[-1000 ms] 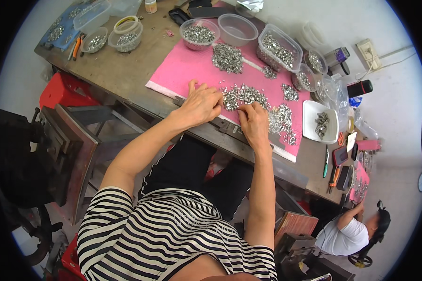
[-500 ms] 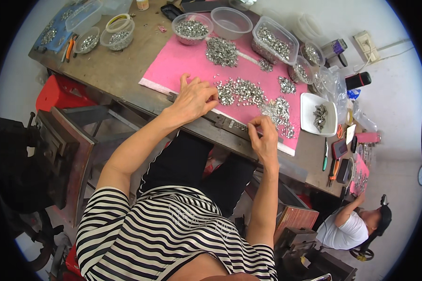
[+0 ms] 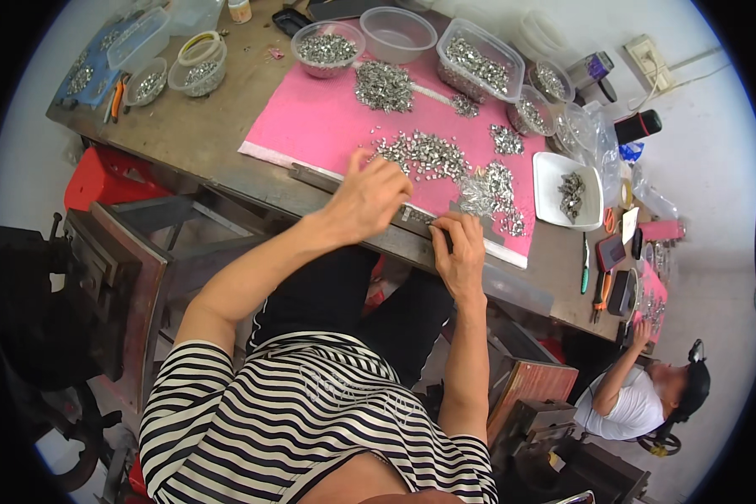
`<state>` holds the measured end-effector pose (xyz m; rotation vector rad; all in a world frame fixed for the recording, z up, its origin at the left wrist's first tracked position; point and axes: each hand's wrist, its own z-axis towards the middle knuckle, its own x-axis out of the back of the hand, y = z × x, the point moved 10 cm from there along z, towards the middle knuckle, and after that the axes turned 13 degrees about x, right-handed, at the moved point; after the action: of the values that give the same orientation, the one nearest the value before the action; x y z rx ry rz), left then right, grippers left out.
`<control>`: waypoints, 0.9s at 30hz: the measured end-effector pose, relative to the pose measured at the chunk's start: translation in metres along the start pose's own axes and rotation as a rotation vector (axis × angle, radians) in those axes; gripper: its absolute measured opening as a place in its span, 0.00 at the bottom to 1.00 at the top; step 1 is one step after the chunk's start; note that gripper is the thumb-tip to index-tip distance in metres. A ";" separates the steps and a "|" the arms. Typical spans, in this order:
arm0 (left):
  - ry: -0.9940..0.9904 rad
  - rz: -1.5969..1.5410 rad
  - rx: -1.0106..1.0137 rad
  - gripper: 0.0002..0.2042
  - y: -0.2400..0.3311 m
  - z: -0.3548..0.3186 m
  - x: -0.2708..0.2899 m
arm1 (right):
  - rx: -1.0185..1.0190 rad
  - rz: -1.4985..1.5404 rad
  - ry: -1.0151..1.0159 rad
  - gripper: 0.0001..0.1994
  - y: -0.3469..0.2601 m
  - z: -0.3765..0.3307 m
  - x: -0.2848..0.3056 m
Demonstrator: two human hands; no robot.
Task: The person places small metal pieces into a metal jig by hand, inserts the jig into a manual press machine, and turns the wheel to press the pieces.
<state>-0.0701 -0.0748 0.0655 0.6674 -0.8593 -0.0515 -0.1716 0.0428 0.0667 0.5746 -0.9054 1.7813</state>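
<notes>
A long metal bar [image 3: 315, 178] lies along the front edge of the pink cloth [image 3: 286, 118], with a row of small silver pieces [image 3: 416, 216] on it. Over this row my left hand [image 3: 368, 200] is bent, thumb and forefinger close together, little finger raised. Whatever they pinch is hidden. My right hand [image 3: 459, 256] rests at the row's right end with fingers curled and closed against the bar; its fingertips hide what they hold. Just beyond both hands spreads a loose pile of small shiny metal pieces [image 3: 424, 154], and flatter silver pieces [image 3: 479, 195] lie to its right.
Clear plastic tubs [image 3: 328, 50] of metal pieces line the back, beside an empty tub [image 3: 397, 35]. A white tray [image 3: 546, 189] stands right, near pliers [image 3: 601, 294] and a green-handled tool [image 3: 585, 265]. A red stool [image 3: 101, 181] is at left. Another person [image 3: 630, 403] works at far right.
My left hand has moved right along the bar, closer to my right hand. My right hand has shifted slightly left. The whole view has shifted a little.
</notes>
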 end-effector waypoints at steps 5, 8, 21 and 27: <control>-0.020 -0.110 -0.055 0.04 0.027 -0.004 -0.021 | -0.021 -0.002 0.100 0.07 0.002 -0.007 0.008; -0.033 -0.123 -0.075 0.04 0.033 -0.003 -0.030 | -0.145 0.013 0.227 0.06 0.017 -0.023 0.023; 0.038 -0.118 -0.152 0.07 0.045 -0.013 -0.024 | -0.215 0.055 0.276 0.05 0.028 -0.030 0.026; 0.219 -0.134 -0.070 0.09 0.025 -0.033 0.001 | -0.054 0.028 0.120 0.05 0.023 0.027 0.005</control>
<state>-0.0514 -0.0375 0.0647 0.6515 -0.5994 -0.1262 -0.1954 0.0199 0.0793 0.4181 -0.8798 1.7914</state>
